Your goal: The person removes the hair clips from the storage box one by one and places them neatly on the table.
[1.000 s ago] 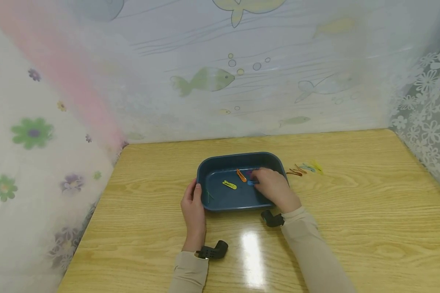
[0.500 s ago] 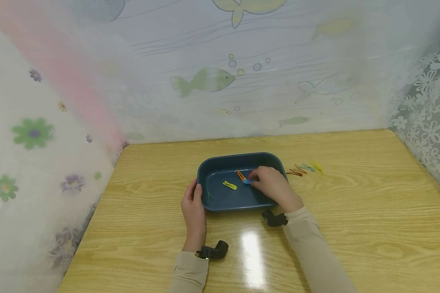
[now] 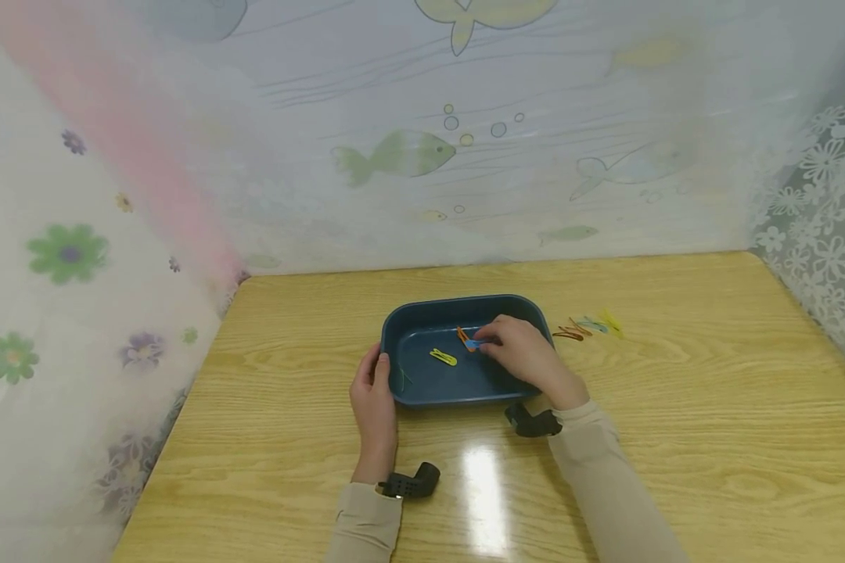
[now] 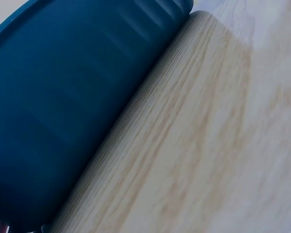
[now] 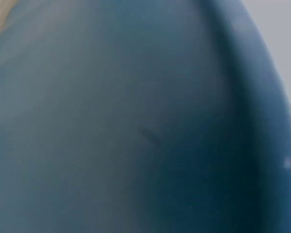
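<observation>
In the head view, a dark blue rectangular tray point(image 3: 429, 391) stands on the table. My left hand point(image 3: 373, 399) holds its left wall, thumb at the rim and fingers along the outside. My right hand point(image 3: 524, 352) reaches in over the right side and pinches a blue snap hair clip point(image 3: 474, 344) between thumb and fingers. An orange hair clip point(image 3: 463, 337) lies just behind the blue one. Left of them sits a yellow hair clip point(image 3: 444, 357), and a thin green clip point(image 3: 404, 381) rests near the left wall. Neither wrist view clearly shows a hand; the right one is blurred.
Right of the tray, several hair clips lie in a row on the wooden table point(image 3: 676, 391), among them a brown clip point(image 3: 569, 334) and a yellow clip point(image 3: 612, 322). A fish-patterned curtain point(image 3: 394, 211) hangs behind the table. Each wrist wears a black camera point(image 3: 418, 479).
The right hand has taken hold of the blue clip and drawn it slightly left and up, so it now overlaps the orange clip. The left hand and tray hold still.
</observation>
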Available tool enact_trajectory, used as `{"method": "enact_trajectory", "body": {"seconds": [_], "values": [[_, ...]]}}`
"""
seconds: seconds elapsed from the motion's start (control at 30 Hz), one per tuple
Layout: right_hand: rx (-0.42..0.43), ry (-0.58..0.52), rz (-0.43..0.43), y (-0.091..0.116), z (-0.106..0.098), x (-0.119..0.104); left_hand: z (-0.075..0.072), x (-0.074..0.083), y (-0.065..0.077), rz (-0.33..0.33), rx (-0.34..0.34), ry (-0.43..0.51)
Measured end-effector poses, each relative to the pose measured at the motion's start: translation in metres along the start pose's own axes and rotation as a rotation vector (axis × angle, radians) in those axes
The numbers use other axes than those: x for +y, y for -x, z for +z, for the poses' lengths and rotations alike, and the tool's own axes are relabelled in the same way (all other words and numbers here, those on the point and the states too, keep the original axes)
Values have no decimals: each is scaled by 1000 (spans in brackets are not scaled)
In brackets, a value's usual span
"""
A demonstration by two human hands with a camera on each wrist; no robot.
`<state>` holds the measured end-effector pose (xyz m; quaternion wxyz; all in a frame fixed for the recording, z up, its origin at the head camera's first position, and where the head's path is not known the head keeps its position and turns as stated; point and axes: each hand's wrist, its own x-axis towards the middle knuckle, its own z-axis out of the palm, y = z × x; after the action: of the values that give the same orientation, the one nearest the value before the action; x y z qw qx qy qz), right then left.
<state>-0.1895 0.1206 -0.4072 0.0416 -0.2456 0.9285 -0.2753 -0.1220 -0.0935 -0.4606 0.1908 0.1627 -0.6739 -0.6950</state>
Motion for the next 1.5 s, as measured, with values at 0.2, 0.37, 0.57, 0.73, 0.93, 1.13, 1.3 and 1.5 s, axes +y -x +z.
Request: {"method": "enact_trajectory", "body": {"seconds": [0.2,0.37,0.57,0.73,0.93,1.13,1.3,1.5], "values": [[8,-66,7,2,-11,2,0,-1,0,1,-5,-20],[20,-94,19,3,-17,10,-1,-2,0,3,-8,-16],[19,-174,58,6,-25,17,0,-2,0,7,2,-7],[63,-240,97,9,-32,19,0,-2,0,8,5,-10],[100,-273,123,11,-37,30,0,5,2,-11,-10,-14],[167,-275,161,15,-42,40,0,1,1,-1,-6,-20],[231,-242,190,19,-48,50,-1,-1,0,13,-2,-20],[276,-218,218,23,-48,64,0,-1,1,10,-2,-26]]}}
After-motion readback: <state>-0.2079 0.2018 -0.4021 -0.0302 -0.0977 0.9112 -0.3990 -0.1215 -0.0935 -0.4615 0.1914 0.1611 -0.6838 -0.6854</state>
